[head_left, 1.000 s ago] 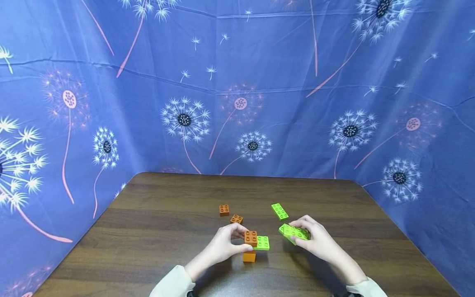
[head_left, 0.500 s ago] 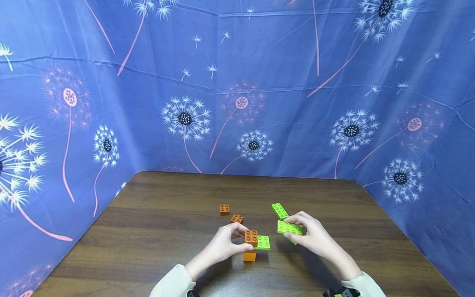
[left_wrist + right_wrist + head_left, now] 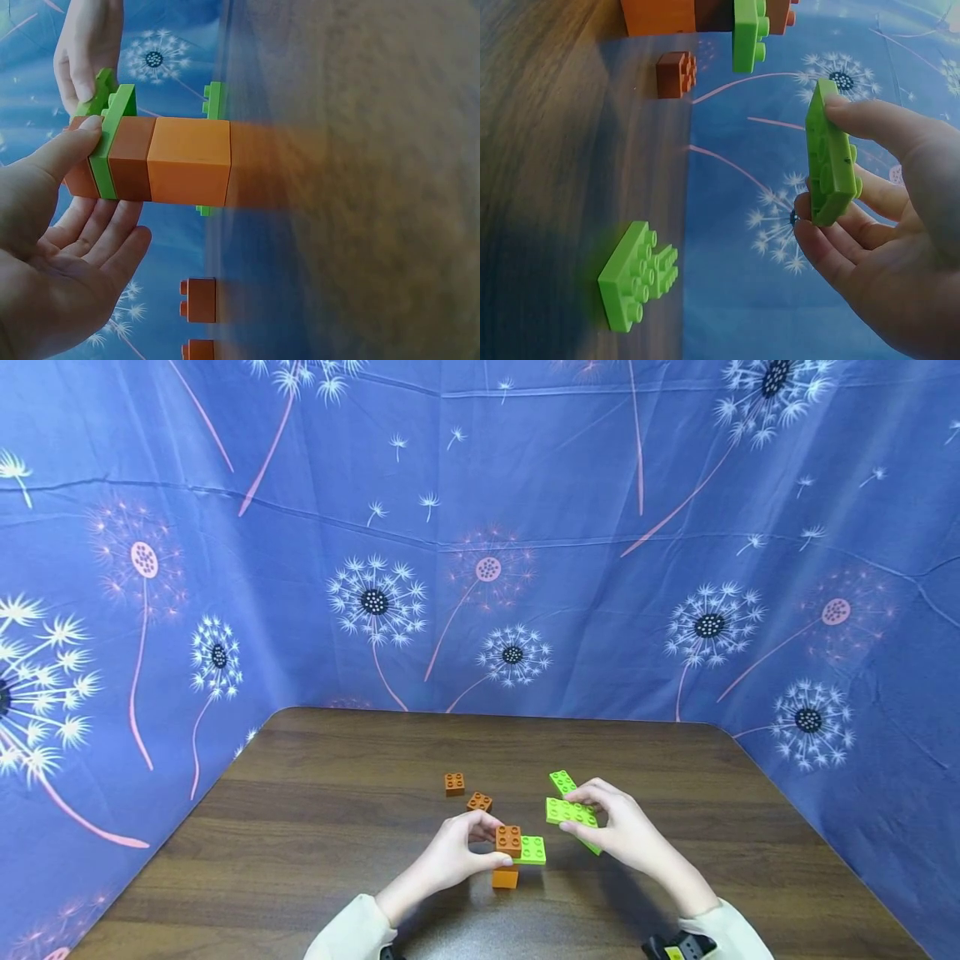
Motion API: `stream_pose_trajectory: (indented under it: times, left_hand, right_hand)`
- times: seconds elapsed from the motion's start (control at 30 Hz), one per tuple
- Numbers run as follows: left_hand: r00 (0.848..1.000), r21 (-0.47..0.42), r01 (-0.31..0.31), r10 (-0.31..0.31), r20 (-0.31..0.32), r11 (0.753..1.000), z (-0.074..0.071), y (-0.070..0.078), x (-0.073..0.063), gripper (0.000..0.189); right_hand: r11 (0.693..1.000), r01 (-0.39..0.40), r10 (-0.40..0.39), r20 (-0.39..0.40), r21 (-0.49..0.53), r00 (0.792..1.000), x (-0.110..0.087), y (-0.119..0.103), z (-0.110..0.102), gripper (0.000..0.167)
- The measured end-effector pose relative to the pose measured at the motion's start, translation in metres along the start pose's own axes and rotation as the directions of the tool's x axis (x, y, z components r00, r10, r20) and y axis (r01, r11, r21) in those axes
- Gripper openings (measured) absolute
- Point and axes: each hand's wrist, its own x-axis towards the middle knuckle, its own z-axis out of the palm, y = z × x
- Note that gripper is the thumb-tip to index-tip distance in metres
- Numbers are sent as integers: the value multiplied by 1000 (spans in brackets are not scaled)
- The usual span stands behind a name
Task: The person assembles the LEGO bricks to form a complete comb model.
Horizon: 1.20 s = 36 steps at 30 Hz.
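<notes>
My left hand (image 3: 450, 857) steadies a small tower of toy building bricks, thumb at the front and fingers behind. The tower has an orange block (image 3: 189, 172) at its foot, a brown brick (image 3: 131, 159) above that, then a green plate (image 3: 532, 850) jutting to the right, and a brown brick (image 3: 507, 841) on top. To the right of the tower, my right hand (image 3: 622, 831) pinches another green plate (image 3: 566, 812) between thumb and fingers, raised above the table. The right wrist view shows this plate's hollow underside (image 3: 826, 165).
Two more green plates lie on the brown wooden table (image 3: 337, 793): the nearer plate (image 3: 630, 277), partly below the right hand, and the farther plate (image 3: 562, 782). Two brown bricks, the back one (image 3: 454, 784) and the front one (image 3: 479, 802), sit beyond the left hand. A blue patterned cloth (image 3: 585, 610) hangs behind.
My right hand has moved left and slightly away from me with its green plate, closer to the tower. My left hand and the tower have stayed in place.
</notes>
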Motion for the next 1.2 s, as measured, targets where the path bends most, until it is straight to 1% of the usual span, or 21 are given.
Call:
stream_pose_trajectory:
  times: [0.1, 0.27, 0.5, 0.6, 0.87, 1.1, 1.2]
  left_hand:
    - [1000, 5, 2, -2, 0, 1000, 0, 0, 0, 34]
    - [1000, 22, -4, 4, 3, 1000, 0, 0, 1, 34]
    - [1000, 28, -6, 6, 3, 1000, -1, 0, 1, 33]
    - [1000, 23, -6, 6, 0, 1000, 0, 0, 0, 33]
    - [1000, 5, 12, -12, 1, 1000, 0, 1, 1, 32]
    - [1000, 7, 25, -25, 7, 1000, -1, 0, 1, 33]
    - [1000, 6, 26, -26, 6, 1000, -1, -1, 1, 33]
  right_hand:
    - [1000, 20, -20, -2, 2, 1000, 2, -2, 1, 27]
    - [1000, 19, -19, 7, 16, 1000, 6, -6, 5, 28]
    - [999, -18, 16, 38, 44, 999, 10, -15, 11, 29]
    - [999, -13, 11, 49, 45, 999, 12, -18, 14, 29]
    - [997, 40, -43, 64, 60, 997, 15, -26, 18, 28]
    - [996, 38, -46, 103, 75, 994, 16, -29, 23, 27]
    - [994, 52, -61, 106, 91, 993, 15, -31, 25, 26]
